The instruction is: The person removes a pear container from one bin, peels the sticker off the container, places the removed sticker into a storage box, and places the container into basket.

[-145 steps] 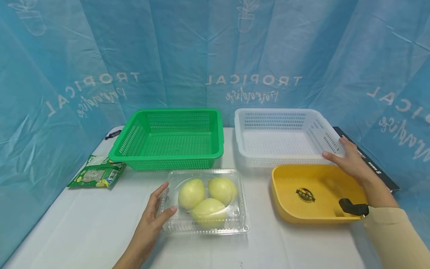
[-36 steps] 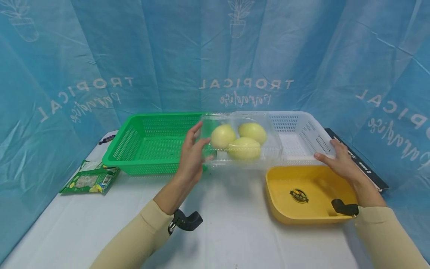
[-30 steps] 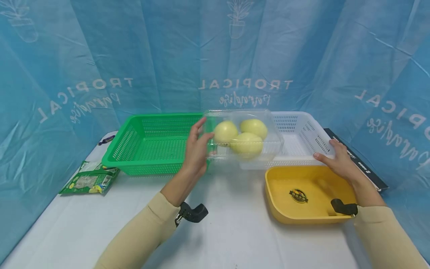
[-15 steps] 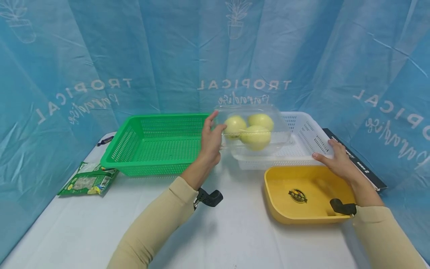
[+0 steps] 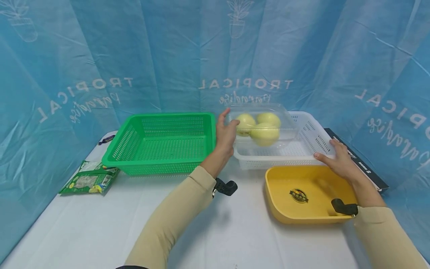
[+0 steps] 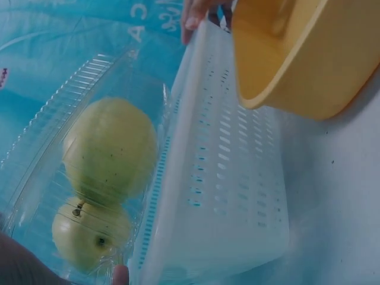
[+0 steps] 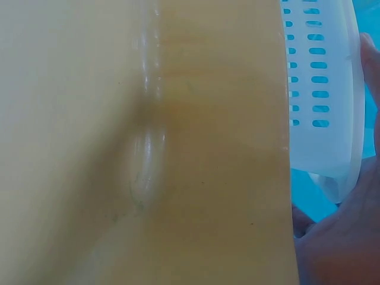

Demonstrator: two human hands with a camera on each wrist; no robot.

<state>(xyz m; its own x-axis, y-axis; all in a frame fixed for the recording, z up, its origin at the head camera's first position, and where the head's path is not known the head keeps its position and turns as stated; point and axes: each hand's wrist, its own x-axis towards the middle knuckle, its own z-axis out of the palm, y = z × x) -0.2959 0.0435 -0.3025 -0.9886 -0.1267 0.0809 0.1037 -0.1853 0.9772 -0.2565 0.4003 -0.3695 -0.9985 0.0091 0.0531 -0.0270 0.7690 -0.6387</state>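
Observation:
My left hand (image 5: 226,132) grips the left side of a clear plastic clamshell box (image 5: 285,121), held above the white basket (image 5: 289,158). Inside the box sit three pale yellow-green, pear-like fruits (image 5: 265,133); the left wrist view shows a large fruit (image 6: 110,148) through the plastic, close beside the basket's wall (image 6: 225,172). My right hand (image 5: 339,158) holds the white basket at its front right corner, with the thumb on the rim. In the right wrist view, part of the right hand (image 7: 344,237) shows behind a yellow wall.
A yellow bin (image 5: 309,192) stands in front of the white basket, under my right forearm. The green basket (image 5: 171,164) is to the left, with a green snack packet (image 5: 89,179) and a small dark wrapper (image 5: 106,139) beyond it. A black box (image 5: 364,166) lies at right.
My left hand has lifted the clamshell box off the table and carried it forward and right, over the white basket. My right hand has stayed at the basket's corner.

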